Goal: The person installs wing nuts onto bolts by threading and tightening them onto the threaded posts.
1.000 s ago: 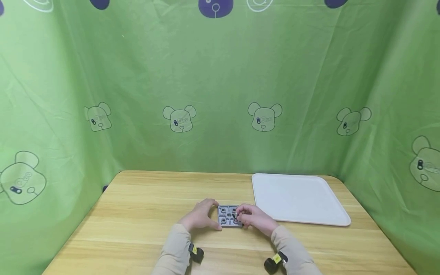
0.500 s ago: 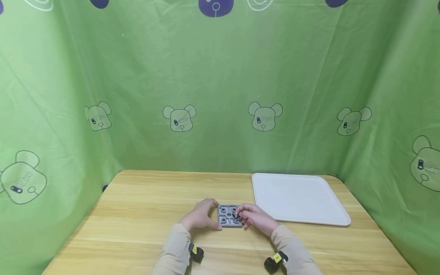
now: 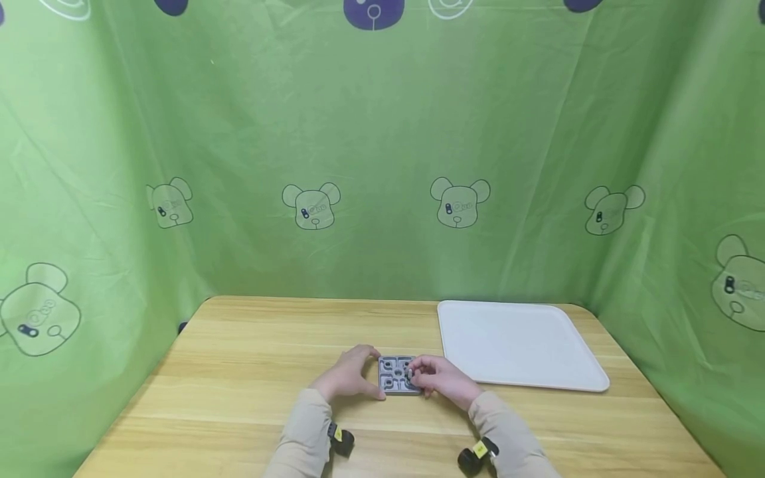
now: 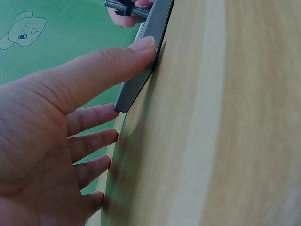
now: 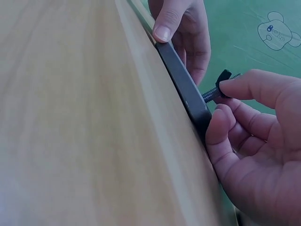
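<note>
Right wrist view: the right hand (image 5: 275,146) pinches a black nut (image 5: 225,76) on a bolt (image 5: 209,96) sticking up from the gray plate (image 3: 395,376). It lies on the bench (image 3: 239,398); the left hand (image 3: 347,377) holds its edges.

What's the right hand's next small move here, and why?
Probably a slight turn of the black nut toward the gray plate: the right hand pinches the nut, bare thread shows between nut and plate, and the left hand grips the plate's edges.
</note>
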`<state>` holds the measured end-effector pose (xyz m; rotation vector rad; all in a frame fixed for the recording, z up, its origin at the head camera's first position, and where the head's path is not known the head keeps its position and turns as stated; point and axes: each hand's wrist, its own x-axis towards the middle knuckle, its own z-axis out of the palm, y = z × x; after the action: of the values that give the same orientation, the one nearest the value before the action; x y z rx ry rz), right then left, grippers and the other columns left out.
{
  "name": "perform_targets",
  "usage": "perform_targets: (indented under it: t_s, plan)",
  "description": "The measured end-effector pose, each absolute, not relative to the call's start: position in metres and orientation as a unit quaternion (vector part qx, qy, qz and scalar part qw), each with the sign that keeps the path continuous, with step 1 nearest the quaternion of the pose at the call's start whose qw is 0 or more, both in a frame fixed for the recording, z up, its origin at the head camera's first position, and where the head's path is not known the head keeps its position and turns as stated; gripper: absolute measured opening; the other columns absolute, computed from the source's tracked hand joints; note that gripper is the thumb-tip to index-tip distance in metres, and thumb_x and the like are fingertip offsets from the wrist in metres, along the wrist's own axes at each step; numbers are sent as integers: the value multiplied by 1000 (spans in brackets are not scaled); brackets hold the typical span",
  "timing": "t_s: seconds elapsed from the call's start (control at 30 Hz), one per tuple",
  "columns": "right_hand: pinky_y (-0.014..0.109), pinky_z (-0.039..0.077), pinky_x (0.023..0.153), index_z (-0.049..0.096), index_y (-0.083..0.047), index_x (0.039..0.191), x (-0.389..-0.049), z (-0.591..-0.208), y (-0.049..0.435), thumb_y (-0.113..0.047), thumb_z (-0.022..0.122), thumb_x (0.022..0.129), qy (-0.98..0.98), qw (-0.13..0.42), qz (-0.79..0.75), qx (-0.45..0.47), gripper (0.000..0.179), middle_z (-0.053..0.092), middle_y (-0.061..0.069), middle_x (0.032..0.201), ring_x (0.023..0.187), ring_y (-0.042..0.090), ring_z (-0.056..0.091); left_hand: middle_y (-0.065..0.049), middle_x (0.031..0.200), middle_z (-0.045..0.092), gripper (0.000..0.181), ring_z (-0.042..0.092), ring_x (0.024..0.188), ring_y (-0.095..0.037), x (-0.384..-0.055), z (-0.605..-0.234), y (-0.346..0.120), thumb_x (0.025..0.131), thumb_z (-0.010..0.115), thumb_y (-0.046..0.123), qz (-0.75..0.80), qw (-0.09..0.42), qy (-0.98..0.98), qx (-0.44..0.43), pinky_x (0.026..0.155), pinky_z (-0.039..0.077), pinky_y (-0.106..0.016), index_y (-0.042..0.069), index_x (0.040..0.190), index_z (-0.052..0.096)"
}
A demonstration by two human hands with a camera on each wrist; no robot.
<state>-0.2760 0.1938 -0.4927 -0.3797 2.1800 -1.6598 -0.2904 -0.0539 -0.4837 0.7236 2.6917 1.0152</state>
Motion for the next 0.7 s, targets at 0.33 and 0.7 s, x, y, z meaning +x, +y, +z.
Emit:
perform_targets:
  t_s: [0.33, 0.7]
  plan:
    - [20, 49, 56, 59, 6, 105, -273, -491, 188, -13, 70, 84, 805, 150, -560, -124, 30, 54, 1, 83, 71, 12, 51, -15, 142, 51, 84, 45, 134, -34, -291, -485, -54, 63, 88, 33, 339, 88, 905, 242, 117, 31, -53, 5, 133, 51]
    - [21, 47, 55, 58, 2, 99, -273, -492, 185, -14, 73, 82, 820, 132, -545, -113, 27, 52, 1, 80, 70, 13, 49, -15, 142, 50, 84, 45, 133, -33, -293, -489, -55, 62, 88, 34, 338, 87, 905, 243, 117, 32, -52, 5, 133, 51]
